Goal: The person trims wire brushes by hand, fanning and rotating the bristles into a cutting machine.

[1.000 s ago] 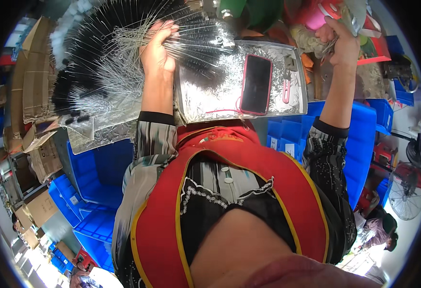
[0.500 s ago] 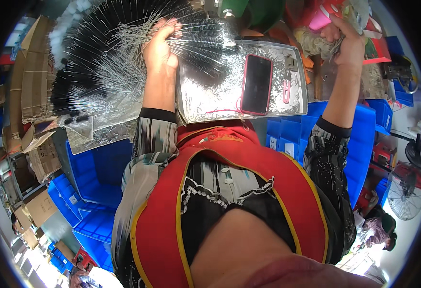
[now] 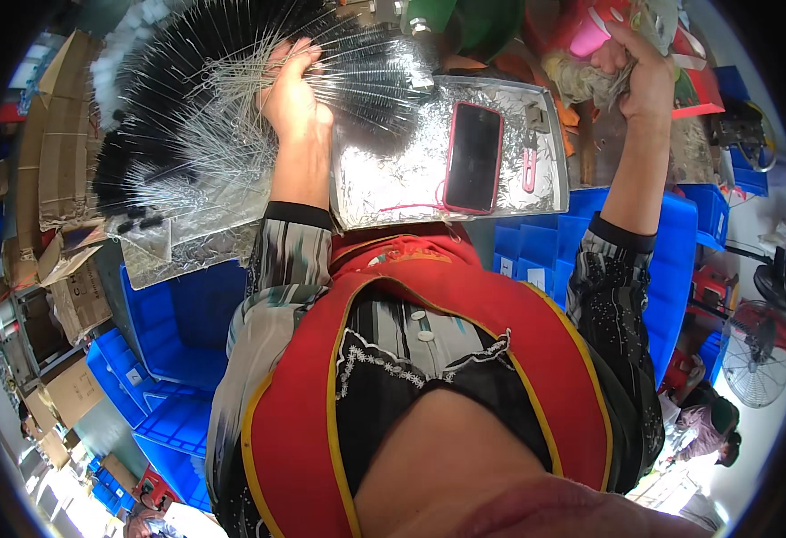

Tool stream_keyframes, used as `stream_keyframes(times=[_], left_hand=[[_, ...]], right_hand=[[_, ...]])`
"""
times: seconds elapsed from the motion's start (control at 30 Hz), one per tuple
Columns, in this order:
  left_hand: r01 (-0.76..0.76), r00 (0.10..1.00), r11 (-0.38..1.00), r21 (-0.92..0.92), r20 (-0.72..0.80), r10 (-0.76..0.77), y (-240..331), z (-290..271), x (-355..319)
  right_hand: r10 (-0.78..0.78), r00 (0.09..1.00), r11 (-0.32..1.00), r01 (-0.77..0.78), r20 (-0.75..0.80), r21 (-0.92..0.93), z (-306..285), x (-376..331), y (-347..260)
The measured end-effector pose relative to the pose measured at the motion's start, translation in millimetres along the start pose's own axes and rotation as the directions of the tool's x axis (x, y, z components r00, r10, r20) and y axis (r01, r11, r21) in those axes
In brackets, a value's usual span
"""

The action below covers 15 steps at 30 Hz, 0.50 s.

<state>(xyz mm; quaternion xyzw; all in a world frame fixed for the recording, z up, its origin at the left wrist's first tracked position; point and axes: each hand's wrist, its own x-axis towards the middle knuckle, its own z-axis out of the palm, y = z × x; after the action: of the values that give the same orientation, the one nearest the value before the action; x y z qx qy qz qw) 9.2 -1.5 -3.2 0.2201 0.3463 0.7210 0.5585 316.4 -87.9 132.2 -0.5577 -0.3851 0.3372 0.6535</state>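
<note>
My left hand [image 3: 296, 94] is closed around a bunch of thin wire-handled brushes [image 3: 370, 81] with black bristles. Their bare twisted wire ends fan out to the left, over a large pile of the same brushes [image 3: 169, 99]. At the upper right my right hand [image 3: 639, 67] has its fingers curled beside a pink thing [image 3: 590, 34] and a pale, crumpled cloth-like bundle [image 3: 572, 81]. What those fingers hold, if anything, I cannot make out. Between my arms lies a shallow silvery tray [image 3: 393, 202] with a phone [image 3: 473, 157] in a red case and a pink-handled cutter [image 3: 529, 169].
Green machine parts [image 3: 478, 27] stand beyond the tray. Blue bins [image 3: 186, 314] sit below the table edge on the left, with more blue bins [image 3: 671, 269] at the right. A cardboard box [image 3: 65, 134] is at far left, a fan [image 3: 760, 354] at far right.
My left hand has shifted slightly left with the brushes. My right hand stays by the pink thing. The whole view has slid a little.
</note>
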Motion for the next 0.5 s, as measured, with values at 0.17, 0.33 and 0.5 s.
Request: stream_keyframes(times=[0.17,0.33,0.5], left_hand=[[-0.017,0.999,0.999,-0.027,-0.043,0.016,5,7,-5],[0.020,0.998,1.000,0.017,-0.052,-0.019,8,3,-6],[0.045,0.996,0.999,0.016,-0.077,-0.043,14,4,-9]], right_hand=[[-0.021,1.000,1.000,0.021,-0.011,-0.020,1,-5,10],[0.019,1.000,0.999,-0.018,0.003,-0.051,-6,-3,14],[0.060,0.997,0.995,-0.055,0.058,-0.086,-4,3,-7]])
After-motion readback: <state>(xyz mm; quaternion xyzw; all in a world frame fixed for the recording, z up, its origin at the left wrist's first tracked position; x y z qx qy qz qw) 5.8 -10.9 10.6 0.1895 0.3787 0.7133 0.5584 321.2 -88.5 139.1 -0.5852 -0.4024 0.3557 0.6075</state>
